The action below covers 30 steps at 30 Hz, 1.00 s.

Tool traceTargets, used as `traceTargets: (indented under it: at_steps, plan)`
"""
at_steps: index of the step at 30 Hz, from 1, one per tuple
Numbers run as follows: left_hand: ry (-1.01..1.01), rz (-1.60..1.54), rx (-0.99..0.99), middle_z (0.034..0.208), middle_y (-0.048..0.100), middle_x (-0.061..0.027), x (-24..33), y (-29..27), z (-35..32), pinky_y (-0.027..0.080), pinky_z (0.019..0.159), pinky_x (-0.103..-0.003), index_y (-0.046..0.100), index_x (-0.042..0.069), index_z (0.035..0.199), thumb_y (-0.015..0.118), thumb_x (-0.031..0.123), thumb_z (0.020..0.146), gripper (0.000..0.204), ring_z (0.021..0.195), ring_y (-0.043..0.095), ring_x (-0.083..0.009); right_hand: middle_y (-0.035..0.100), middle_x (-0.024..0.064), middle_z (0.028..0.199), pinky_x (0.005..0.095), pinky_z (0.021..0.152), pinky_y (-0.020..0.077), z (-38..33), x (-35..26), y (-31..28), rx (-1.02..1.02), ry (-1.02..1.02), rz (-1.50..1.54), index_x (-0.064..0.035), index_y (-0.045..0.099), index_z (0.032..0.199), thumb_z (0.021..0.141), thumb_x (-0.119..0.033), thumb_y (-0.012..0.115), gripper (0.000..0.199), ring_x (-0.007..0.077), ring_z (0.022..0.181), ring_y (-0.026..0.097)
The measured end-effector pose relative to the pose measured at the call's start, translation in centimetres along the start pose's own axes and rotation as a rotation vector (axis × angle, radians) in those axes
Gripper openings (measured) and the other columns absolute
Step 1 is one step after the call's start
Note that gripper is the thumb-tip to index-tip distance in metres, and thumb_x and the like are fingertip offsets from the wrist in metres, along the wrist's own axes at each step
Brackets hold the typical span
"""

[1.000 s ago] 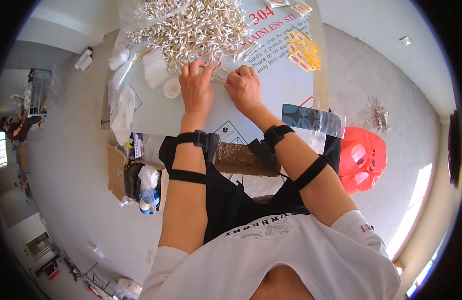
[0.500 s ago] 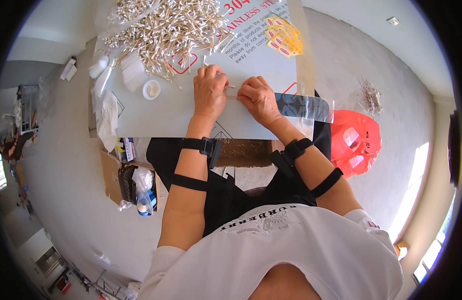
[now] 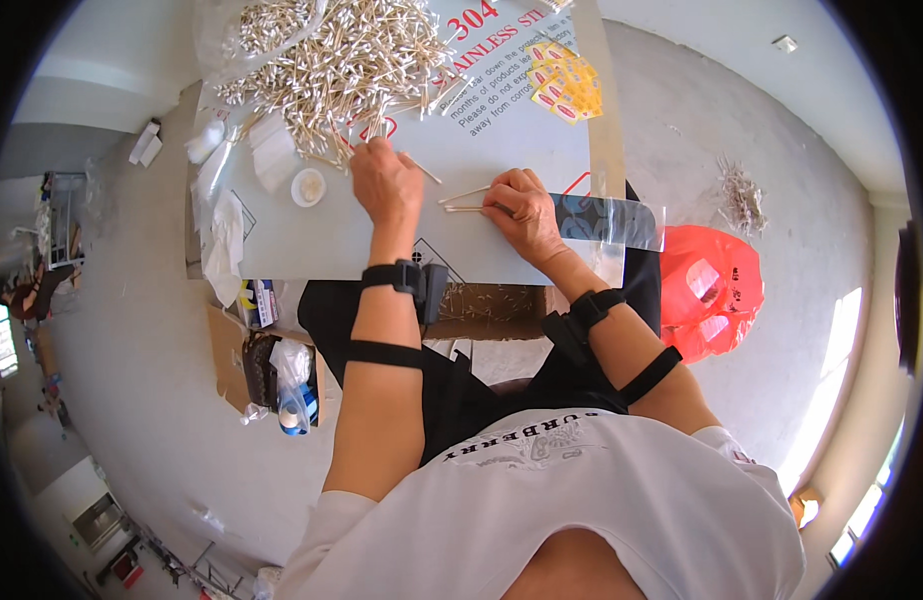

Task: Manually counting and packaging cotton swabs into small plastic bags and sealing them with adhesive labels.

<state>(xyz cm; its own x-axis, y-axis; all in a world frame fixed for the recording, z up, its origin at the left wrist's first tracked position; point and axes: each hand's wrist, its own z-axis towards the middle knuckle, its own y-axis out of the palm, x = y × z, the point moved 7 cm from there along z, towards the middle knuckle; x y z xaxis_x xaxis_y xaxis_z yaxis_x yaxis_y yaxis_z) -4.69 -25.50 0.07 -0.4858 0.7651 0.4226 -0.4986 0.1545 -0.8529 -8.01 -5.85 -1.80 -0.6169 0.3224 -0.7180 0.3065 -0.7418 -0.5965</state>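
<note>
A large loose heap of cotton swabs [image 3: 332, 75] covers the far left of the board-topped table. At its lower edge is my left hand [image 3: 389, 185], fingers curled together, with a single cotton swab [image 3: 422, 168] sticking out to the right of them. My right hand [image 3: 524, 212] is closed in a pinch over the middle right of the board. Thin cotton swabs [image 3: 464, 208] point leftward from its fingers, their tips spread apart. A dark patterned strip in clear plastic [image 3: 607, 220] lies just right of that hand. My fingertips are partly hidden on both hands.
A small round white dish [image 3: 308, 187] stands left of my left hand, near crumpled white plastic [image 3: 223, 245]. Yellow printed cards [image 3: 567, 85] lie at the far right. Below the table edge is an open box [image 3: 492, 305] with swabs inside. A red plastic bag [image 3: 707, 290] sits right.
My left hand has moved left, away from my right hand and toward the heap. The swabs at my right fingers now show more of their length and fan apart.
</note>
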Motion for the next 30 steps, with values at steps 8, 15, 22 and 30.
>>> traceTargets:
  at_steps: [8,15,22,30]
  plan:
    - [-0.097,0.069,-0.24,0.097,0.061,-0.0168,-3.5,1.6,1.3,0.05,0.076,-0.048,0.062,0.002,0.09,0.064,0.006,0.077,0.014,0.093,0.061,-0.0372,0.059,0.0063,0.091,0.0373,0.075,0.0484,0.1,-0.2,0.0,-0.017,0.012,0.044,-0.0074,0.063,0.074,0.067,-0.005,0.071,0.011,0.0283,0.088,0.056]
    - [0.327,-0.065,-0.11,0.087,0.058,-0.0086,0.1,0.4,0.0,0.048,0.078,-0.04,0.064,0.007,0.081,0.07,0.006,0.073,0.01,0.09,0.055,-0.0314,0.06,0.0061,0.098,0.0372,0.078,0.0482,-0.3,-0.1,-0.2,-0.011,0.032,0.086,-0.0069,0.062,0.074,0.067,-0.005,0.071,0.012,0.0283,0.091,0.055]
    - [0.357,-0.096,-0.234,0.082,0.058,-0.0082,3.1,2.6,-2.0,0.047,0.074,-0.042,0.063,0.007,0.076,0.069,0.005,0.073,0.008,0.086,0.056,-0.0306,0.06,0.0071,0.104,0.0384,0.083,0.0477,-0.2,0.0,0.3,-0.016,-0.007,0.047,-0.0065,0.061,0.08,0.067,-0.006,0.073,0.018,0.0294,0.096,0.055]
    - [0.071,-0.124,-0.15,0.088,0.062,-0.0111,-1.3,0.8,-1.0,0.048,0.078,-0.043,0.065,0.007,0.086,0.07,0.01,0.076,0.012,0.09,0.059,-0.0309,0.055,0.0126,0.111,0.0385,0.079,0.05,-0.2,0.3,-0.6,0.082,0.094,0.21,-0.0034,0.053,0.104,0.066,0.001,0.067,0.041,0.0309,0.089,0.056]
